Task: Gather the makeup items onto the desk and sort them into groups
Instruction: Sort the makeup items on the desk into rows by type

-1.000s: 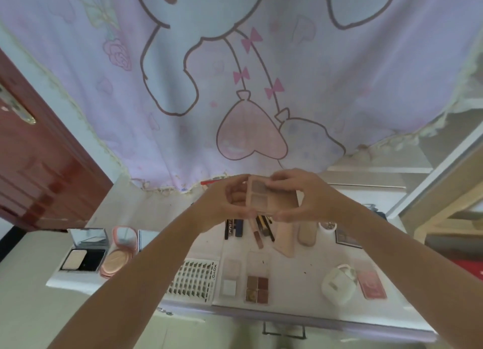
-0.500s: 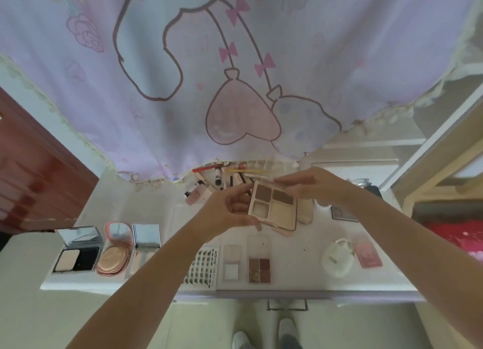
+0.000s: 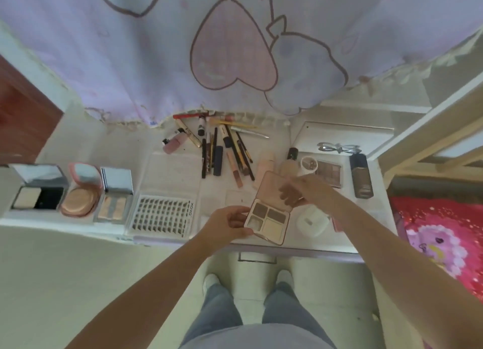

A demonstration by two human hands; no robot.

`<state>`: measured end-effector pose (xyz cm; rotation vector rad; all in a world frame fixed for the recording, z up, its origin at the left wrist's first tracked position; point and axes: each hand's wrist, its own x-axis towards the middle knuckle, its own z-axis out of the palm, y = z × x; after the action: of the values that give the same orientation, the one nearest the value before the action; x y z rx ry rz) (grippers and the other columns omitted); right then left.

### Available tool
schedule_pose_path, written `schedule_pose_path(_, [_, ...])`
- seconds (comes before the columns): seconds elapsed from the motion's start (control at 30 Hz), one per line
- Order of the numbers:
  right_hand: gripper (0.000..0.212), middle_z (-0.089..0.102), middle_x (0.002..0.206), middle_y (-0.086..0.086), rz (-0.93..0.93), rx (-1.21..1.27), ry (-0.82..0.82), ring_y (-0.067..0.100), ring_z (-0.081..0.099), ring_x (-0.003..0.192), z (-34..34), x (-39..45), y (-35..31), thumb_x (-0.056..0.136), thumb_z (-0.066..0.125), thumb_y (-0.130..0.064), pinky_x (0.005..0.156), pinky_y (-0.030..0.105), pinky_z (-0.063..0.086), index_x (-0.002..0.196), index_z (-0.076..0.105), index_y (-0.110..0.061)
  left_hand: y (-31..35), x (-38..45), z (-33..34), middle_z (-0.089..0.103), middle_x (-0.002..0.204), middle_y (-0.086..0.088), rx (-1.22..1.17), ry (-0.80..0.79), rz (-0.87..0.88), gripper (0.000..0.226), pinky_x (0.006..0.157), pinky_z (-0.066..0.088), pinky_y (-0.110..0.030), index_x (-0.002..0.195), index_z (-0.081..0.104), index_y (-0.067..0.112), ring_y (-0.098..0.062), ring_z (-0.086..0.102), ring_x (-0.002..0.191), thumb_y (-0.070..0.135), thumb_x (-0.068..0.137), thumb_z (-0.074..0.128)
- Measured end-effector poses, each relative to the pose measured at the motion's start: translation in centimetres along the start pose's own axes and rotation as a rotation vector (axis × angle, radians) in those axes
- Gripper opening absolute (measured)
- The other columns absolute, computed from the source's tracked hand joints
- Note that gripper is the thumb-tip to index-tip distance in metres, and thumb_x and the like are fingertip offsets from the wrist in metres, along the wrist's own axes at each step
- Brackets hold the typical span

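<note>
Both my hands hold the open four-pan palette point(image 3: 269, 218) above the desk point(image 3: 156, 150) front edge: left hand point(image 3: 227, 224) pinching its near-left corner, right hand point(image 3: 300, 191) gripping the raised lid, wrist bent downward. Beyond my fingers lie pencils and brushes point(image 3: 224, 150). Right fingertips blur against the lid.

**White desk, makeup laid out in rows**

The desk point(image 3: 167, 144) is white. Left of the fingers point(image 3: 236, 219) lies a lash tray point(image 3: 163, 214), then three open compacts: a silver one point(image 3: 115, 195), a round pink one point(image 3: 81, 193) and a black-and-cream one point(image 3: 39, 191). Beyond the fingers lies a loose cluster of pencils and tubes point(image 3: 224, 150). To their right sit a small white jar point(image 3: 309, 164), a brown palette point(image 3: 328, 173) and a dark bottle point(image 3: 361, 175).
</note>
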<state>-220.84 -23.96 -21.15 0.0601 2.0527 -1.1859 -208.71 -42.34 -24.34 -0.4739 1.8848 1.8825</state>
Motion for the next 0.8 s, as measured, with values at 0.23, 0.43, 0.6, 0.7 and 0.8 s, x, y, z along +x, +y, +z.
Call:
schedule_pose_path(0.23, [0.036, 0.064, 0.066, 0.000, -0.179, -0.156, -0.034, 0.008, 0.058, 0.053, -0.5, 2.5, 4.0, 0.094, 0.044, -0.030, 0.048, 0.008, 0.046, 0.080, 0.065, -0.004, -4.7, 0.4, 5.9, 0.063, 0.102, -0.012, 0.050, 0.346, -0.137, 0.046, 0.077, 0.050, -0.020, 0.118, 0.054, 0.001, -0.017, 0.059, 0.088, -0.007, 0.074, 0.066])
schedule_pose_path(0.43, [0.037, 0.063, 0.077, 0.001, -0.288, -0.203, -0.091, 0.006, 0.056, 0.065, -0.5, 3.9, 4.9, 0.095, 0.043, -0.029, 0.050, -0.001, 0.041, 0.091, 0.067, -0.001, -6.2, 0.9, 9.9, 0.062, 0.088, -0.004, 0.048, 0.770, -0.207, 0.030, 0.078, 0.044, -0.021, 0.106, 0.062, 0.003, -0.015, 0.056, 0.081, 0.000, 0.076, 0.066])
schedule_pose_path(0.6, [0.038, 0.055, 0.061, -0.010, -0.331, -0.253, -0.085, -0.004, 0.048, 0.056, -0.4, 4.5, 4.9, 0.094, 0.043, -0.032, 0.041, -0.001, 0.033, 0.068, 0.060, -0.010, -6.1, 1.1, 11.7, 0.059, 0.080, 0.001, -0.058, 0.958, -0.250, 0.021, 0.071, 0.043, -0.022, 0.099, 0.062, 0.004, -0.012, 0.055, 0.074, 0.002, 0.078, 0.065])
schedule_pose_path(0.7, [0.039, 0.052, 0.058, -0.010, -0.359, -0.256, -0.081, -0.002, 0.046, 0.054, -0.2, 4.7, 4.7, 0.095, 0.043, -0.030, 0.040, 0.001, 0.033, 0.062, 0.055, -0.013, -5.7, 1.2, 11.9, 0.061, 0.084, -0.002, -0.042, 0.986, -0.272, 0.021, 0.073, 0.044, -0.023, 0.099, 0.062, 0.004, -0.013, 0.055, 0.076, 0.001, 0.078, 0.064])
schedule_pose_path(0.8, [0.042, 0.060, 0.078, -0.004, -0.368, -0.373, -0.100, 0.008, 0.053, 0.064, 0.1, 5.0, 4.0, 0.097, 0.036, -0.034, 0.058, 0.014, 0.041, 0.089, 0.065, -0.005, -5.3, 1.5, 11.8, 0.058, 0.084, 0.000, -0.009, 1.005, -0.279, 0.019, 0.072, 0.041, -0.021, 0.097, 0.062, 0.003, -0.012, 0.053, 0.078, 0.001, 0.078, 0.063])
